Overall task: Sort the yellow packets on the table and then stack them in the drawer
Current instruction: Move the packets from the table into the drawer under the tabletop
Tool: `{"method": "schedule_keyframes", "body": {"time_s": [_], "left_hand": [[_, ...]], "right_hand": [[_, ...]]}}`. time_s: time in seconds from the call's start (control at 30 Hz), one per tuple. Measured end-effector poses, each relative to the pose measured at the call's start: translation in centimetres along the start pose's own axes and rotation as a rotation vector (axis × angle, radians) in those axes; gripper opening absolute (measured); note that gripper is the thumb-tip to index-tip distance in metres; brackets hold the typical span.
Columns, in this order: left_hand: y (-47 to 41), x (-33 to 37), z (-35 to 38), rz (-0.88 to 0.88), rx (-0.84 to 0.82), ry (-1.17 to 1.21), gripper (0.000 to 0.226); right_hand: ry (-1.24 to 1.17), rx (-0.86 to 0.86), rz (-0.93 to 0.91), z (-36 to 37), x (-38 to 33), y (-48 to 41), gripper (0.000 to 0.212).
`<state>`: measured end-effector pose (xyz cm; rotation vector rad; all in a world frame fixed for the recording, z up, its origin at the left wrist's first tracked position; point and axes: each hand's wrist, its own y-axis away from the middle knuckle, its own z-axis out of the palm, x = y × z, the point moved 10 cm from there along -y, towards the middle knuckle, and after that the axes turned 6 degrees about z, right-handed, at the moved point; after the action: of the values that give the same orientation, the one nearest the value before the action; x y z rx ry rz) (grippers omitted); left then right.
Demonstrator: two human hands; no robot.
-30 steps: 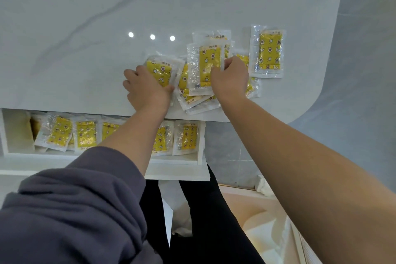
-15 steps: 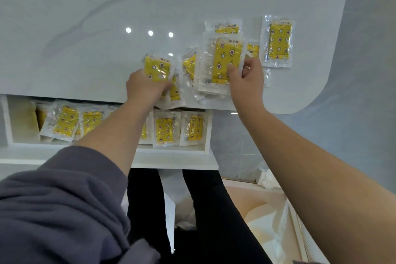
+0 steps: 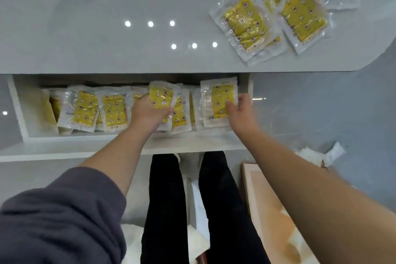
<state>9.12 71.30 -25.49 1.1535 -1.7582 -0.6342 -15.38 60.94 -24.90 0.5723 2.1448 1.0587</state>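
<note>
The white tabletop [image 3: 85,28] takes up the whole top half of the frame, with a loose heap of yellow packets [image 3: 246,25] overlapping in the upper right corner. The open drawer [image 3: 192,146] runs across the middle band right under it, and a row of packets [image 3: 113,111] lies side by side from its left part to the centre. The left hand [image 3: 147,115] is dead centre over the drawer, grip curled round one packet [image 3: 160,96], and the right hand [image 3: 242,111] has its grip pinching another packet [image 3: 218,100] by the edge at the drawer's right end.
</note>
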Motion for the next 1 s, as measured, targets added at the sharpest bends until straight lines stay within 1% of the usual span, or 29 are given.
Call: {"method": "schedule_keyframes", "body": {"time_s": [0.07, 0.13, 0.23, 0.27, 0.33, 0.43, 0.5, 0.57, 0.63, 0.7, 0.8, 0.83, 0.87, 0.9, 0.93, 1.0], "left_hand": [[-1.9, -0.8, 1.5, 0.02, 0.016, 0.002, 0.033], [-3.2, -1.6, 2.3, 0.032, 0.069, -0.039, 0.036], [-3.0, -1.4, 2.3, 0.087, 0.147, -0.199, 0.033], [-2.5, -1.1, 1.9, 0.113, 0.182, -0.209, 0.035], [-1.3, -1.3, 1.1, 0.127, 0.21, -0.155, 0.04], [0.1, -2.7, -0.5, 0.11, 0.171, -0.016, 0.044], [0.7, -4.0, -2.5, 0.122, 0.172, 0.065, 0.037], [0.6, -6.2, -5.2, 0.097, 0.194, 0.121, 0.031], [-0.1, -9.0, -8.3, 0.059, 0.226, 0.159, 0.031], [-1.2, -11.8, -11.1, 0.005, 0.257, 0.162, 0.033], [-3.4, -14.7, -13.1, -0.029, 0.208, 0.164, 0.026], [-4.1, -15.2, -13.0, -0.023, 0.166, 0.146, 0.023], [-4.8, -15.4, -12.9, -0.014, 0.129, 0.103, 0.023], [-5.3, -15.5, -12.9, -0.001, 0.106, 0.023, 0.025], [-5.6, -15.4, -12.9, 0.007, 0.103, -0.102, 0.027], [-5.8, -14.6, -13.6, 0.019, 0.147, -0.428, 0.029]], "right_hand": [[0.014, 0.05, 0.042, 1.2, 0.8, -1.5, 0.037], [0.07, 0.077, 0.068, 2.0, 1.6, -2.7, 0.038], [0.173, 0.174, 0.029, 2.0, 1.6, -2.7, 0.027], [0.195, 0.203, 0.006, 1.9, 1.5, -2.2, 0.022], [0.204, 0.229, -0.017, 1.7, 1.4, -0.9, 0.012], [0.183, 0.184, -0.055, 2.2, 0.8, 1.3, 0.009], [0.14, 0.118, -0.079, 3.6, 0.0, 2.7, 0.011], [0.076, 0.028, -0.11, 5.9, -1.1, 3.6, 0.014], [0.05, -0.063, -0.129, 9.0, -2.1, 4.0, 0.014], [0.062, -0.116, -0.133, 11.9, -3.0, 4.0, 0.013], [0.079, -0.11, -0.101, 15.0, -3.6, 3.1, 0.013], [0.132, -0.085, -0.085, 15.5, -3.5, 2.6, 0.011], [0.242, -0.052, -0.079, 15.8, -3.5, 2.3, 0.011], [0.402, -0.015, -0.082, 15.9, -3.6, 2.1, 0.013], [0.584, 0.029, -0.099, 15.8, -3.8, 2.1, 0.018], [0.903, 0.146, -0.173, 15.4, -4.7, 2.5, 0.038]]}}
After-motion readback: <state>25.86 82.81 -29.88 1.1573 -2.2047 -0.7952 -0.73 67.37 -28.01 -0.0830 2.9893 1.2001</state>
